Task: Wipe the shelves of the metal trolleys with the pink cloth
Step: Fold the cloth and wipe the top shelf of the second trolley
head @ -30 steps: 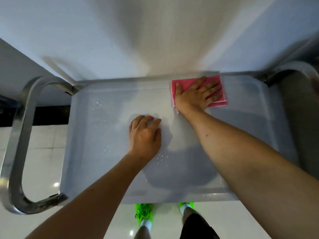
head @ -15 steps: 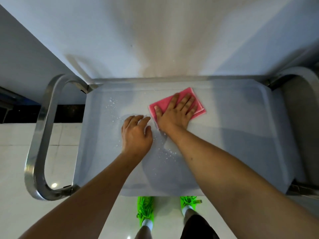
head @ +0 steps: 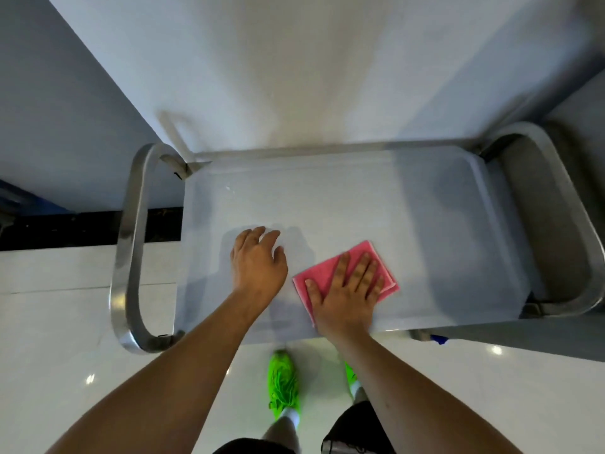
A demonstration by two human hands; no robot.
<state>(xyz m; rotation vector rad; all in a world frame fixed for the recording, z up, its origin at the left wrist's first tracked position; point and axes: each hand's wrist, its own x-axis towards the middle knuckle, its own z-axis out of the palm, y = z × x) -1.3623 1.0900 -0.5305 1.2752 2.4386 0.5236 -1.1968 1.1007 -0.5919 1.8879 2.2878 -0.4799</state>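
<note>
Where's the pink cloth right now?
In the head view, the pink cloth lies flat on the trolley shelf near its front edge, under the right hand, just right of the left hand.

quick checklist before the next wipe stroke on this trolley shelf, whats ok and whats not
1. Right hand flat on the pink cloth, fingers spread: ok.
2. Cloth folded and lying flat on the top shelf: ok.
3. Left hand resting on the shelf beside the cloth, apart from it, bracing the trolley: ok.
4. Cloth close to the shelf's near edge; the far and right parts lie beyond it, free for a stroke: ok.
5. A few droplets near the far left corner: not ok, likely needs another pass.
6. Lower shelves: cannot tell, hidden under the top one.
</note>
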